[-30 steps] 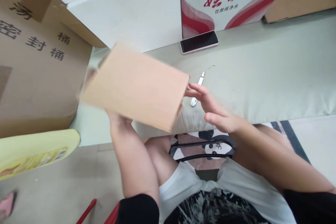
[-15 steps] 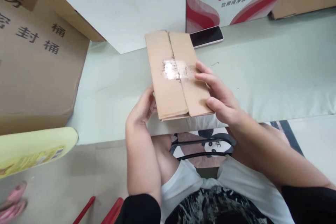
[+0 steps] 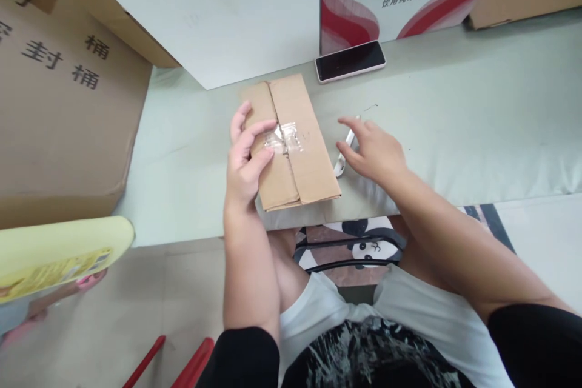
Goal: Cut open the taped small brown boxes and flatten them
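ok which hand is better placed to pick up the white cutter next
Right, most likely: the right hand is already at the white cutter, index finger and thumb apart. The left hand rests on the cardboard box, most of which lies between it and the cutter.

Right of the right hand (image 3: pixel 375 148) the bench (image 3: pixel 477 115) is free; the phone (image 3: pixel 350 62) and printed carton (image 3: pixel 391 18) block ahead.
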The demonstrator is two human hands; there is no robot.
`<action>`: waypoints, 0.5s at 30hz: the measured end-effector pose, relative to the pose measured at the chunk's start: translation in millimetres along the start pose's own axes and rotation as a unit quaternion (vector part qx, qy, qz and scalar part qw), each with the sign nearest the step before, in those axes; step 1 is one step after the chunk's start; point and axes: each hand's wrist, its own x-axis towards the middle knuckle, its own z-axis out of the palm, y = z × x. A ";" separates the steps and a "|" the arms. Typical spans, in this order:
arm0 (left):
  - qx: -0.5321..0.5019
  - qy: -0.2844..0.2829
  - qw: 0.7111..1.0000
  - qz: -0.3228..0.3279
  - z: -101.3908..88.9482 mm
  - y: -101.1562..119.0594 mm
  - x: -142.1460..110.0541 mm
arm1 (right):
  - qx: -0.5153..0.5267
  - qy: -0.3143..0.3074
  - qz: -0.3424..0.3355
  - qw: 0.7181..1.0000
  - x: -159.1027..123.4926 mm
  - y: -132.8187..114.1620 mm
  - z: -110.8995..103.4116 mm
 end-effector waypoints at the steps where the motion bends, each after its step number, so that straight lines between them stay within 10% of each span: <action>1: 0.006 0.002 1.000 0.000 0.6 -0.7 0.0 | -0.047 -0.041 0.019 0.998 1.6 0.4 -0.3; 8: 0.028 0.009 0.999 0.018 7.8 0.5 -3.2 | -0.059 -0.127 0.057 0.989 5.3 2.4 -4.1; 15: 0.076 0.055 0.992 0.084 53.8 7.9 -13.5 | 0.369 0.168 -0.020 0.914 8.4 28.4 -53.5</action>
